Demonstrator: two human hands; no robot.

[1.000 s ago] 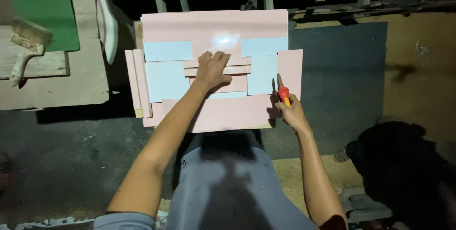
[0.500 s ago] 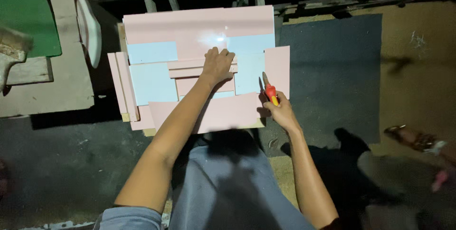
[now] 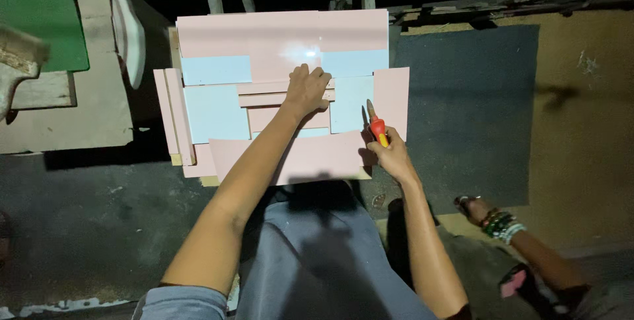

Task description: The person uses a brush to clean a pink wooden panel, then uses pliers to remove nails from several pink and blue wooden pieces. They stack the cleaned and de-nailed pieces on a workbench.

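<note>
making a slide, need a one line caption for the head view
Left hand presses narrow pink strips on stacked pink and pale blue sheets; right hand holds a red-handled tool.

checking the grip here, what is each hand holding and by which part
The right hand holds a cutting tool by its red and yellow handle, tip pointing away. The left hand holds nothing; it presses flat on a narrow pink strip.
</note>
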